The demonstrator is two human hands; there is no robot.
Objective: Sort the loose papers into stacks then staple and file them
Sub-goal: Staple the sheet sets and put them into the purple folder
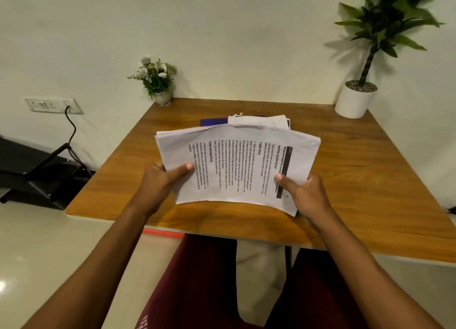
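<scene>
Bare table (111,178) wood lies left of the left hand (160,180), which grips the left edge of a sheaf of papers (237,165), thumb curled on top. The sheaf (its print running sideways) spans both hands over the table, far edge bowed. Just beyond it lie a blue folder (213,122) and another paper pile (256,120). The right hand (304,193) pinches the right edge, thumb on top; open wood spreads to its right.

The person wears dark red trousers (197,279). Small white letters (143,322) are printed on the left leg, too small to read. The left hand (158,183) and right hand (306,195) are bare, and so are both arms.
</scene>
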